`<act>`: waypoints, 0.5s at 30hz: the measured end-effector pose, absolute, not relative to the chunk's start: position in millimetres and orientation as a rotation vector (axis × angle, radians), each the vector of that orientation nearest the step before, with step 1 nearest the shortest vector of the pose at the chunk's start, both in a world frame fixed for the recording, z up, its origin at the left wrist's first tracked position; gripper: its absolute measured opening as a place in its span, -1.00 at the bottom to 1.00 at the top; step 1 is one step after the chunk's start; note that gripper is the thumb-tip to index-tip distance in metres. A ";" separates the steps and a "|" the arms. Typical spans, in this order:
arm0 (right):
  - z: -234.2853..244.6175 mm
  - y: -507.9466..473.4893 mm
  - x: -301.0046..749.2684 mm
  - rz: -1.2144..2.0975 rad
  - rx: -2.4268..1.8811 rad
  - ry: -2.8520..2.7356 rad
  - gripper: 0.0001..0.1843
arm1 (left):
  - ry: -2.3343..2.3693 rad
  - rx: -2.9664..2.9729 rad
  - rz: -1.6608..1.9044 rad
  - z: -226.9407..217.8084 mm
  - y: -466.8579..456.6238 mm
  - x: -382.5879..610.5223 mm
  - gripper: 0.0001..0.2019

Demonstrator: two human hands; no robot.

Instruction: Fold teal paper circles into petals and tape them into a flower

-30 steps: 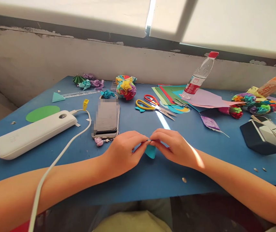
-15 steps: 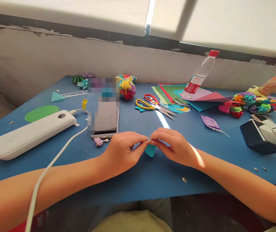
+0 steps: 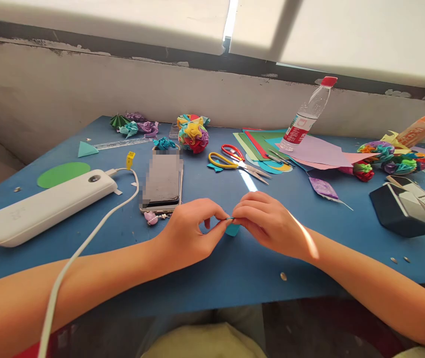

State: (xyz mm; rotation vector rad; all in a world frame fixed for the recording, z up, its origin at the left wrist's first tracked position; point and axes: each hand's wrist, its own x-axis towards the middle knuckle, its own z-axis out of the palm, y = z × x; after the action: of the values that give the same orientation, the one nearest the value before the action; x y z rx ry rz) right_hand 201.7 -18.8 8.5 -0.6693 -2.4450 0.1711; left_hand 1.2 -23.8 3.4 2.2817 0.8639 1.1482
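Between my two hands is a small piece of turquoise paper (image 3: 232, 229), its upper edge pinched and its lower part hanging below the fingertips. My left hand (image 3: 193, 229) is closed, thumb and forefinger pressed on the paper's left side. My right hand (image 3: 266, 219) pinches the same edge from the right, fingers curled together. The fingertips of both hands nearly touch. Beyond them lie scissors (image 3: 240, 161) with red and yellow handles, blades apart. A phone (image 3: 164, 176) with a pink charm (image 3: 151, 218) rests past my left hand.
A white power bank (image 3: 51, 206) with a cable crossing my left forearm lies left, beside a green paper disc (image 3: 64, 174). Coloured paper sheets (image 3: 320, 149), a water bottle (image 3: 307, 117) and a ruffled paper ball (image 3: 194, 137) stand farther back. A dark box-shaped object (image 3: 402, 211) sits right.
The turquoise paper hangs shorter below my fingers than before, its lower tip now squarer. Both hands keep their pinch and have shifted only slightly.
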 end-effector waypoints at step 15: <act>9.5 -20.2 197.9 0.383 -0.804 -2.173 -0.93 | 0.723 2.300 1.318 1.8 -17.8 0.3 -0.92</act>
State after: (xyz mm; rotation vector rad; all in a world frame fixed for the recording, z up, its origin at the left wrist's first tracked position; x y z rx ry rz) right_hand 197.9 -20.2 9.5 -0.8035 -2.1734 0.3828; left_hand 0.3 -17.8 1.8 2.2998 0.7235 1.3183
